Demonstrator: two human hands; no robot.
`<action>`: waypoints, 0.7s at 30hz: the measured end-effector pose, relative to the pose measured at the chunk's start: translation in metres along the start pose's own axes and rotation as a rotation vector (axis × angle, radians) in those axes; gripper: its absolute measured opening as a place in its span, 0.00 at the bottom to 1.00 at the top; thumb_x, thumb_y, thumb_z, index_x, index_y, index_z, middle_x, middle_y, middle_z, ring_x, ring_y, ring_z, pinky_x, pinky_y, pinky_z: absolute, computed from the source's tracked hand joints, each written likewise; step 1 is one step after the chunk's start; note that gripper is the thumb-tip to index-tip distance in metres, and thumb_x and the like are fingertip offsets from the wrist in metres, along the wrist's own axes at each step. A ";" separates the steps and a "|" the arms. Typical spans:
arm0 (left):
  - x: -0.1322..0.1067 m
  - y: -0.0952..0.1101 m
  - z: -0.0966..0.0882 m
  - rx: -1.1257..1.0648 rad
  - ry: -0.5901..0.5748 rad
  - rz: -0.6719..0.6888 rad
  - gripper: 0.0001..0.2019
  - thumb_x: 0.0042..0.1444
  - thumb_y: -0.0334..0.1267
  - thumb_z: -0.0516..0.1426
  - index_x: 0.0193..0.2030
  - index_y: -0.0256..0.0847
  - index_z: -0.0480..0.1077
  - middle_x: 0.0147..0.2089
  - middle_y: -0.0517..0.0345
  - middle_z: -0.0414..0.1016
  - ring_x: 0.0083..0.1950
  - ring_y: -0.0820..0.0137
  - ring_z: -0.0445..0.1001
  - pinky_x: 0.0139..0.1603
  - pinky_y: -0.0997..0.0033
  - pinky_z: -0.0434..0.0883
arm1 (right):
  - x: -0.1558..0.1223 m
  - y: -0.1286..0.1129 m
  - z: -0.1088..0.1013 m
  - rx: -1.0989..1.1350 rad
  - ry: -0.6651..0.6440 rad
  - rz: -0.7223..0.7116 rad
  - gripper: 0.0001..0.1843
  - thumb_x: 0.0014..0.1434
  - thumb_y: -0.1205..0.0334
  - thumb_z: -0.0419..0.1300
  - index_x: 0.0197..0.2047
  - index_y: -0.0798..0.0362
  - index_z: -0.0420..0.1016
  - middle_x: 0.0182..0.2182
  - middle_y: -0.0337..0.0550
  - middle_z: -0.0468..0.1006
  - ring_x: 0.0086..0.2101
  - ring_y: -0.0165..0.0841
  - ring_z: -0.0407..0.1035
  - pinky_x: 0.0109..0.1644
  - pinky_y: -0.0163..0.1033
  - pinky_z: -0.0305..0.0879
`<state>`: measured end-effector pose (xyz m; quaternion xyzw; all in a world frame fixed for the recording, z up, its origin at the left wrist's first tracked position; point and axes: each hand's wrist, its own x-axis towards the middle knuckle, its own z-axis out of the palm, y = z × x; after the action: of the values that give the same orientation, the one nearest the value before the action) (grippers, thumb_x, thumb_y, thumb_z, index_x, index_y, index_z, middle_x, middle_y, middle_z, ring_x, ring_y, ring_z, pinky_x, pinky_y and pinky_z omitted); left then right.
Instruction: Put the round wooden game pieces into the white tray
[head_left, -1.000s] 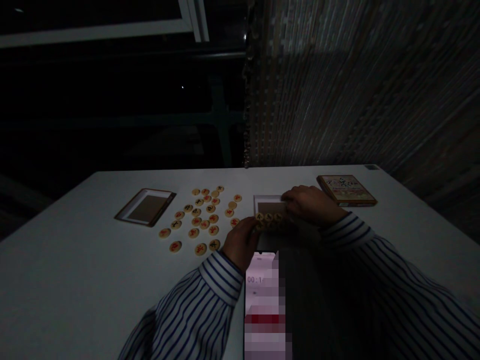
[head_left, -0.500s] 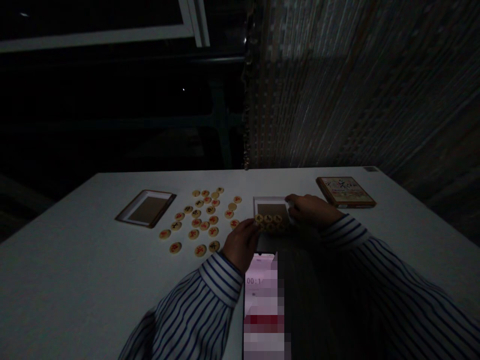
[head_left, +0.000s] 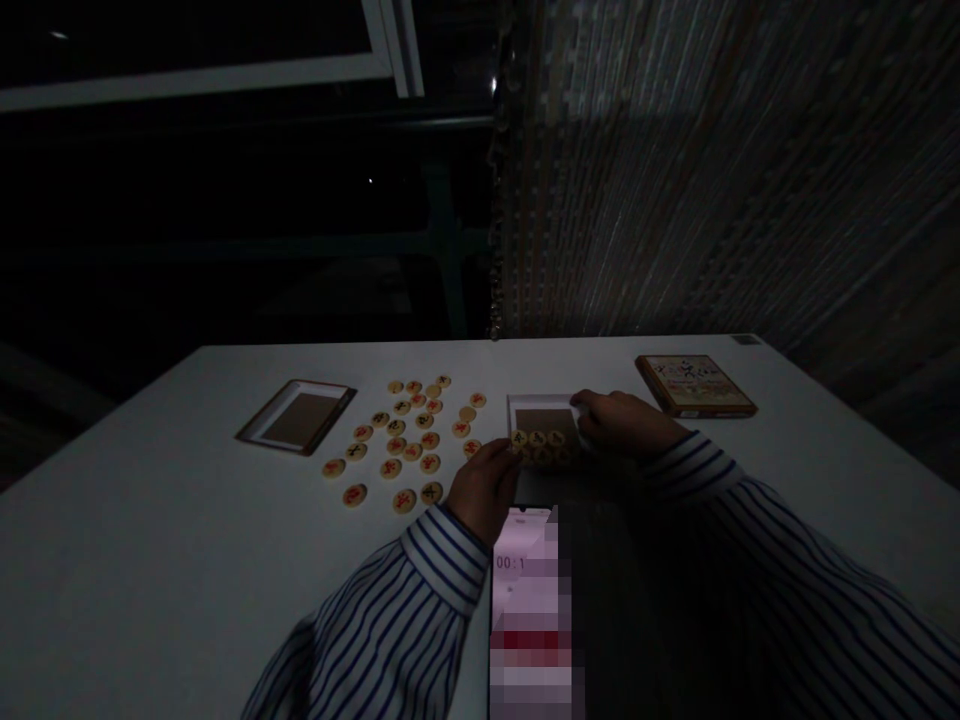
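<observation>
Through the head camera, my only view, I take the open box (head_left: 546,422) as my landmark; it lies on the white surface (head_left: 112,560) between my two hands. A row of round game pieces (head_left: 537,438) sits at its near end, with a dimmer row just nearer to me. My left hand (head_left: 486,485) is at the box's near left corner, fingers drawn together beside the leftmost piece; I cannot tell whether they pinch the wall or a piece. My right hand (head_left: 626,420) is at the box's right side, fingertips by the far right corner; shadow hides whether they grip it. To the left of the box lie the scattered pieces (head_left: 396,446), some with red marks and some black, and farther left an open tray (head_left: 296,425). Right of the box, beyond my right hand, I see a printed box (head_left: 697,384). On the box's near side lies a lit phone (head_left: 517,600), partly blurred out.
</observation>
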<state>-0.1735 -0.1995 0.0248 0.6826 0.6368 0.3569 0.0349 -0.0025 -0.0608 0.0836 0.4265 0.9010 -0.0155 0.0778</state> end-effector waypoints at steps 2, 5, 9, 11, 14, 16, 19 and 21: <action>0.000 -0.001 0.001 -0.011 0.014 -0.005 0.11 0.52 0.29 0.52 0.40 0.41 0.71 0.47 0.52 0.71 0.46 0.67 0.71 0.47 0.64 0.71 | 0.000 0.000 0.000 -0.003 -0.004 0.010 0.22 0.56 0.58 0.44 0.53 0.55 0.61 0.37 0.53 0.74 0.36 0.39 0.69 0.35 0.38 0.58; 0.000 -0.001 0.002 -0.016 0.035 -0.017 0.10 0.52 0.30 0.52 0.40 0.41 0.70 0.47 0.52 0.71 0.46 0.67 0.71 0.48 0.64 0.70 | -0.003 0.000 -0.003 -0.025 0.010 0.023 0.22 0.56 0.57 0.45 0.53 0.54 0.61 0.36 0.53 0.74 0.35 0.39 0.69 0.34 0.38 0.57; 0.000 0.003 -0.003 -0.054 0.075 0.010 0.09 0.51 0.30 0.53 0.40 0.37 0.70 0.43 0.51 0.73 0.45 0.67 0.71 0.47 0.65 0.70 | -0.008 -0.001 -0.011 -0.059 0.103 0.033 0.20 0.58 0.54 0.42 0.47 0.52 0.65 0.32 0.50 0.75 0.32 0.40 0.70 0.31 0.38 0.56; -0.001 0.006 -0.007 -0.074 0.092 0.031 0.08 0.51 0.31 0.52 0.37 0.36 0.70 0.39 0.51 0.74 0.41 0.68 0.72 0.43 0.66 0.71 | -0.010 -0.002 -0.014 -0.076 0.144 0.028 0.20 0.58 0.54 0.40 0.43 0.53 0.68 0.30 0.50 0.75 0.31 0.39 0.70 0.31 0.37 0.55; -0.002 0.011 -0.012 -0.084 0.083 0.057 0.07 0.52 0.32 0.51 0.34 0.36 0.70 0.33 0.52 0.73 0.36 0.69 0.72 0.37 0.69 0.71 | -0.011 -0.004 -0.017 -0.097 0.165 0.030 0.21 0.59 0.53 0.40 0.40 0.54 0.69 0.29 0.49 0.75 0.31 0.38 0.70 0.31 0.37 0.55; -0.003 0.014 -0.014 -0.085 0.066 0.076 0.07 0.53 0.33 0.51 0.34 0.37 0.69 0.32 0.53 0.73 0.34 0.70 0.72 0.35 0.70 0.71 | -0.012 -0.005 -0.018 -0.101 0.158 0.031 0.21 0.59 0.53 0.40 0.40 0.54 0.69 0.30 0.49 0.75 0.31 0.38 0.70 0.31 0.37 0.55; -0.004 0.016 -0.015 -0.093 0.049 0.106 0.07 0.52 0.33 0.50 0.33 0.39 0.69 0.31 0.54 0.73 0.33 0.71 0.71 0.33 0.71 0.70 | -0.013 -0.007 -0.019 -0.102 0.151 0.008 0.21 0.59 0.53 0.40 0.40 0.54 0.69 0.30 0.49 0.75 0.31 0.37 0.70 0.30 0.37 0.54; -0.006 0.016 -0.015 -0.106 0.036 0.128 0.07 0.52 0.33 0.50 0.34 0.39 0.69 0.31 0.54 0.73 0.33 0.71 0.71 0.33 0.72 0.70 | -0.014 -0.009 -0.019 -0.098 0.152 -0.013 0.21 0.59 0.53 0.40 0.40 0.53 0.69 0.29 0.48 0.75 0.30 0.37 0.70 0.29 0.37 0.53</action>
<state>-0.1673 -0.2135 0.0415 0.7127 0.5725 0.4038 0.0368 -0.0027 -0.0752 0.1044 0.4162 0.9067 0.0608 0.0298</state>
